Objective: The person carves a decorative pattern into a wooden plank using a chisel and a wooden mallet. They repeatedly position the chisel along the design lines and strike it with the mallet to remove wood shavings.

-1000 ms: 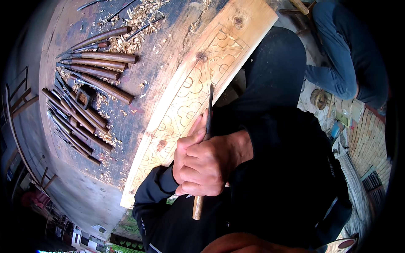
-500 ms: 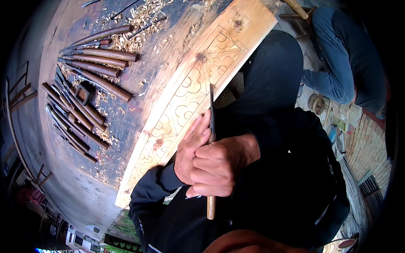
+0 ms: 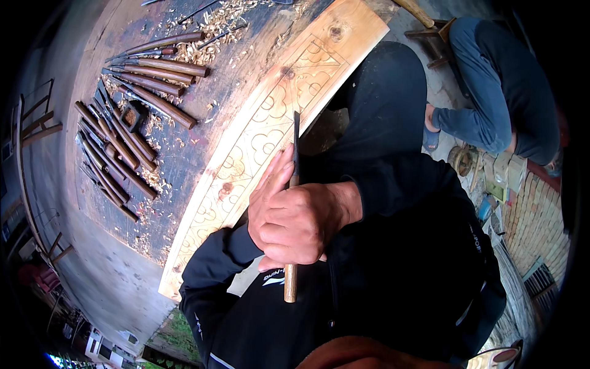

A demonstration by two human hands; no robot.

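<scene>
My right hand [image 3: 301, 221] is closed in a fist round the wooden handle of a carving chisel [image 3: 291, 286], and the butt of the handle sticks out below it. The dark blade points away from me, its tip at the edge of the carved pattern on a long pale wooden board [image 3: 335, 31]. Partly under my right hand, my left hand [image 3: 270, 190] has its visible fingers stretched out along the board, close beside the blade. Its thumb is hard to make out. Outlined flower-like curves and straight lines run along the board, which lies aslant on the table's near edge.
Several wooden-handled chisels [image 3: 163, 74] and more carving tools [image 3: 114, 150] lie in groups on the dark worktable [image 3: 203, 138], among wood shavings [image 3: 227, 21]. A small dark square box [image 3: 133, 115] sits between them. Another person [image 3: 491, 80] sits at the right, beside a wooden stool [image 3: 430, 46].
The whole view has shifted slightly, with the table tools now further right and the board higher. Both hands keep the same hold, and the chisel tip stays near the same part of the pattern.
</scene>
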